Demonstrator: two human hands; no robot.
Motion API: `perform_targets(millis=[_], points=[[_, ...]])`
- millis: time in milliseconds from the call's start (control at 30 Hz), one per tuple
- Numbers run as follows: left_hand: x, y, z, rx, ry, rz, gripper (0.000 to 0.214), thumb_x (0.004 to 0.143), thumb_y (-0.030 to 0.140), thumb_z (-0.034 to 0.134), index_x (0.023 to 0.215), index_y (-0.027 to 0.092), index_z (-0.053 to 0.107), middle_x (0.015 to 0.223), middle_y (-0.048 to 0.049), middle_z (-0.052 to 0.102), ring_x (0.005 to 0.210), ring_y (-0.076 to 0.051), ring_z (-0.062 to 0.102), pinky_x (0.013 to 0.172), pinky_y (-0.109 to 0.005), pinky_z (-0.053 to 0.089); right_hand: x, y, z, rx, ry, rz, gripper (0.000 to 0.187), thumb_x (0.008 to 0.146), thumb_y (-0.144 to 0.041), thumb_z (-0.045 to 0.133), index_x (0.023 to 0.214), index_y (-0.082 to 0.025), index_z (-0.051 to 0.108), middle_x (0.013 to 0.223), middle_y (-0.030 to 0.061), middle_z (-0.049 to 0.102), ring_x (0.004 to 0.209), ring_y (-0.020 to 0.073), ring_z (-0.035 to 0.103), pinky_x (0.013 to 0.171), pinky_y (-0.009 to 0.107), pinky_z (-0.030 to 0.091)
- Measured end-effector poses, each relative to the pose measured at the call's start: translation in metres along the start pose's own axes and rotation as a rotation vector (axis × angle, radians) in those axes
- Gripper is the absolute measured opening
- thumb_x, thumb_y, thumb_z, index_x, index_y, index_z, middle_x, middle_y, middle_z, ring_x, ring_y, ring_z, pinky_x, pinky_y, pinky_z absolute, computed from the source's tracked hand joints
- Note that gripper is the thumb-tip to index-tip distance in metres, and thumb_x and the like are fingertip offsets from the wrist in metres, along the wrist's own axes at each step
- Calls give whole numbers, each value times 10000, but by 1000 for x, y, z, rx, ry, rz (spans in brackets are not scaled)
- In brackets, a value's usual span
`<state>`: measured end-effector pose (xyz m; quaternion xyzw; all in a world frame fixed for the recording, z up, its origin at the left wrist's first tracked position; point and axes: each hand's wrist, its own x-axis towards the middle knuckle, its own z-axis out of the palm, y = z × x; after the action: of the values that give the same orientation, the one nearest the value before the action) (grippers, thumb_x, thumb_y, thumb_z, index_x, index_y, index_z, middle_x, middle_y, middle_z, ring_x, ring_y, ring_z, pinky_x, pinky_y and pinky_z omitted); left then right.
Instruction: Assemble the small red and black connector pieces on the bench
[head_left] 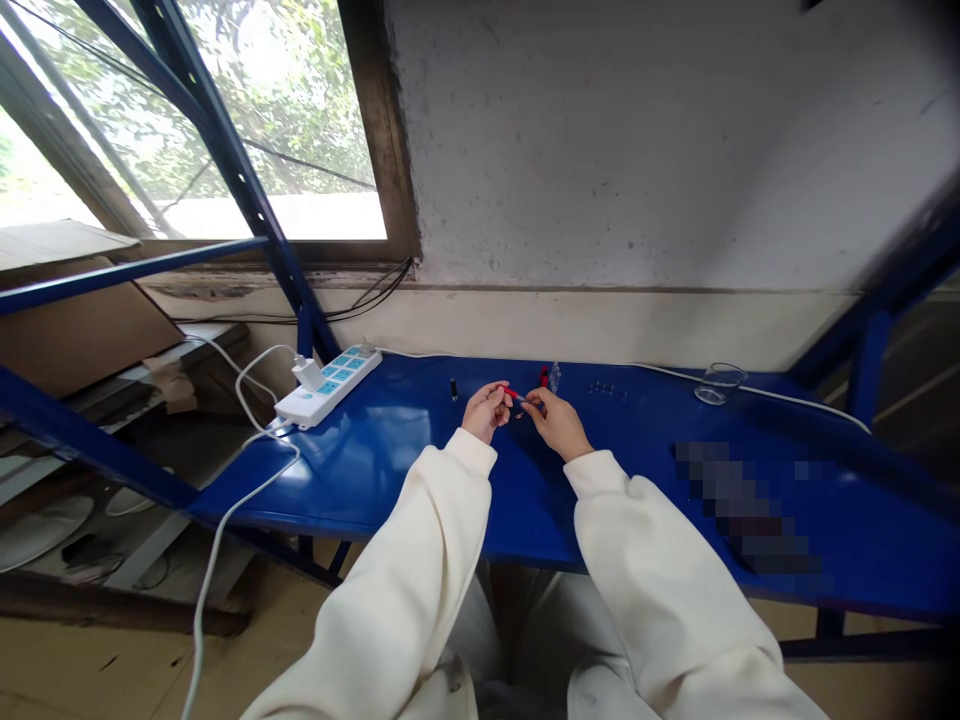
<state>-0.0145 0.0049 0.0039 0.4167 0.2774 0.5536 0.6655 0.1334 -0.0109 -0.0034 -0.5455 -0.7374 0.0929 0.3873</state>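
Note:
Both my hands meet over the middle of a blue metal shelf [390,470]. My left hand [486,410] is closed in a pinch on one end of a small red object [514,394]. My right hand [556,420] is closed on its other end. The object is too small to name. Just behind the hands stand another small red piece [544,376] and a small clear piece [554,376]. A tiny dark part [453,389] stands to the left of my left hand. White sleeves cover both arms.
A white power strip [328,385] with blue sockets and a white cable lies at the shelf's left end. A row of several tiny dark parts [606,388] and a clear round dish [718,383] sit to the right. Blue frame struts, a window and cardboard are at left.

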Motion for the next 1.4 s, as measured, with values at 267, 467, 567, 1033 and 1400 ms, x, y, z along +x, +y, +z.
perform_targets(millis=[267,467,567,1033,1400], points=[[2,-2,-3,66,48,72,377,696,370,603,960,129,485,628,22,536,358,-47,445,347,-185,227,-2,4,-1,-227,-90,16,167,799,-281,471,818,-189,609,880,62,577,733,153,550,608,244,393],[2,-4,-1,161,10,34,366,696,369,599,941,116,498,597,26,522,334,-49,436,330,-188,214,3,6,-1,33,141,37,205,806,-292,440,866,-157,583,819,72,600,723,159,551,661,265,423],[0,-4,1,178,-60,-1,342,696,360,600,913,112,506,567,31,510,321,-47,416,326,-188,214,4,4,2,211,101,10,207,793,-313,458,855,-156,578,793,64,616,679,143,559,660,262,434],[-2,-2,3,128,-138,-132,270,715,308,578,909,137,501,431,82,380,283,-28,274,335,-175,157,2,-3,1,181,-106,-28,179,739,-327,508,734,-164,582,683,18,594,563,106,481,556,224,372],[-3,-18,-1,914,101,282,112,720,175,505,809,171,572,459,53,451,450,-80,416,515,-200,333,6,28,-12,-153,62,368,144,733,-303,515,728,-183,594,687,36,625,617,136,545,514,216,319]])
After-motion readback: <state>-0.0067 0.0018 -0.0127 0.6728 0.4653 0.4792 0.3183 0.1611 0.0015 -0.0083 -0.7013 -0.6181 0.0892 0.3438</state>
